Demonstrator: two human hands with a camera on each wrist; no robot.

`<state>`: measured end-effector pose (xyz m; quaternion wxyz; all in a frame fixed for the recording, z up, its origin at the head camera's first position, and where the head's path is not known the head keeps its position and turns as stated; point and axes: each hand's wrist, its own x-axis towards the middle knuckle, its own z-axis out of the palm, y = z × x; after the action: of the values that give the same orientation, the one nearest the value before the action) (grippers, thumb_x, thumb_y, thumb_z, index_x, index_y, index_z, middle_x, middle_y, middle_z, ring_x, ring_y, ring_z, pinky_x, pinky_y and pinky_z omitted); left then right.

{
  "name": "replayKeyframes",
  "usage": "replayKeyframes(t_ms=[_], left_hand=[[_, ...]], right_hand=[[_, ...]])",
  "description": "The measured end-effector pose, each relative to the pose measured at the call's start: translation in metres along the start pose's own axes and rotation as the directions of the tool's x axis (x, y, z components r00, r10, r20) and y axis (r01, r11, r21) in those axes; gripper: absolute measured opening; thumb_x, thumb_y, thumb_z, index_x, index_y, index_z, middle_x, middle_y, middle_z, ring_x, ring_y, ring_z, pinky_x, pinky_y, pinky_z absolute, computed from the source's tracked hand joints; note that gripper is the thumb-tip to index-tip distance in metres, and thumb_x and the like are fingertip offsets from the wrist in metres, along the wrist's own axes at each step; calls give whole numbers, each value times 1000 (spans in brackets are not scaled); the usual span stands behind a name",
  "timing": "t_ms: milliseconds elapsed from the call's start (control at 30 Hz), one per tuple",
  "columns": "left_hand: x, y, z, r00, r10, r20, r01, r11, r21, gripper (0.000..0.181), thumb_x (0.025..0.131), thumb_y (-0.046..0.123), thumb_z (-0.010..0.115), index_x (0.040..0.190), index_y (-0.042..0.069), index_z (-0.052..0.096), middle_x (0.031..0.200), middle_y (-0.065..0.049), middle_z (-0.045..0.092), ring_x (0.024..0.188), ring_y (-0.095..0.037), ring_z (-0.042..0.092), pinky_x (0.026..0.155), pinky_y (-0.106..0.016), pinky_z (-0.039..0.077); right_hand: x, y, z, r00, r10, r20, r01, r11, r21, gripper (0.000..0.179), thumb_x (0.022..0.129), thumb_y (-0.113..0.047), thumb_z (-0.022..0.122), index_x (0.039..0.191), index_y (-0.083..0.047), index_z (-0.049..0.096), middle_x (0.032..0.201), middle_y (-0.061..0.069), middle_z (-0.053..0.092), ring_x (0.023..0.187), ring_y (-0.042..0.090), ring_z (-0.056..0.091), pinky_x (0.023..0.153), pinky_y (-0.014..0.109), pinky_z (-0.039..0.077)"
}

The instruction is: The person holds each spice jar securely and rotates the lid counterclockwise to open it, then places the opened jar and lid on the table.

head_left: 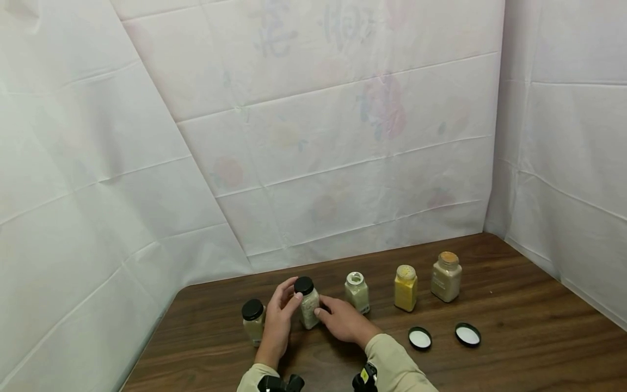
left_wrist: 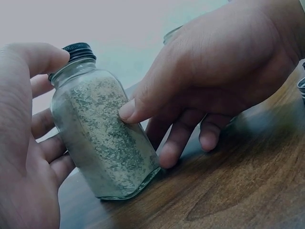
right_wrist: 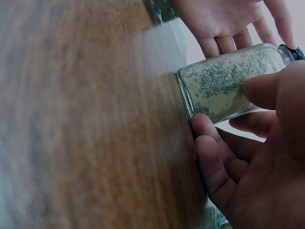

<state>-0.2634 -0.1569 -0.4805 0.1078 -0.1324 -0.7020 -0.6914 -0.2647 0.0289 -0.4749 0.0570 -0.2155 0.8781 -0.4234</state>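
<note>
A glass spice jar (head_left: 308, 310) with a black lid (head_left: 303, 285) is between my two hands, tilted slightly at the table surface. Pale contents with green flakes fill most of it in the left wrist view. My left hand (head_left: 280, 321) pinches the lid, thumb against its near side and other fingers partly hidden behind the jar. With its thumb on the glass body and fingers around the back, my right hand (head_left: 345, 320) holds the jar low down. Beside my left wrist stands another black-lidded jar (head_left: 253, 322), partly covered by that hand.
Right of my hands stand three jars without lids: a pale green one (head_left: 357, 294), a yellow one (head_left: 405, 289) and a beige one (head_left: 446, 279) with an orange top. Two lids (head_left: 419, 338) lie upturned on the brown wooden table (head_left: 529, 326). White sheeting (head_left: 343, 163) hangs behind.
</note>
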Motion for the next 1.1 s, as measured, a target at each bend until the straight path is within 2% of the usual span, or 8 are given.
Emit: replayKeyframes(t_ms=[167,400,733,800,1000,1100], left_hand=[[0,-1,0,1000,1,18,-1,1000,17,47,102,24,61,147,14,52,141,-12,54,122,-22,53,100,-31,42],[0,-2,0,1000,16,17,-16,1000,-15,46,101,20,63,143,6,53,136,-14,58,120,-21,55,98,-29,44],[1,-2,0,1000,-11,-1,11,999,-37,46,100,19,64,142,4,51,136,-17,56,119,-21,55,96,-28,45],[1,-1,0,1000,-14,-4,14,1000,-23,45,101,21,62,141,4,51,136,-16,56,120,-20,55,98,-30,44],[0,1,-2,1000,-13,-2,13,1000,-23,45,106,27,52,143,1,48,139,-17,54,126,-21,51,108,-51,36],[0,1,-3,1000,-18,0,18,999,-32,45,107,27,49,142,0,47,138,-17,54,125,-20,51,107,-51,35]], right_hand=[[-1,0,0,1000,-2,-5,1,1000,-2,54,106,-35,50,149,-2,45,145,17,52,134,37,47,106,55,38],[0,0,0,1000,-7,-6,7,1000,-3,54,106,-34,49,149,-2,44,145,17,52,134,36,48,106,55,38],[0,0,0,1000,-2,-2,2,1000,-2,54,106,-34,49,150,-2,44,145,17,52,134,36,48,106,54,38],[0,0,0,1000,1,0,-1,1000,3,54,106,-35,49,150,-2,44,145,17,51,134,36,47,106,55,38],[0,0,1,1000,-11,-7,11,1000,4,54,106,-34,50,149,-2,46,144,17,53,133,36,48,106,55,39],[0,0,1,1000,-14,-7,14,1000,5,53,106,-34,50,149,-2,46,144,17,53,133,36,48,105,55,39]])
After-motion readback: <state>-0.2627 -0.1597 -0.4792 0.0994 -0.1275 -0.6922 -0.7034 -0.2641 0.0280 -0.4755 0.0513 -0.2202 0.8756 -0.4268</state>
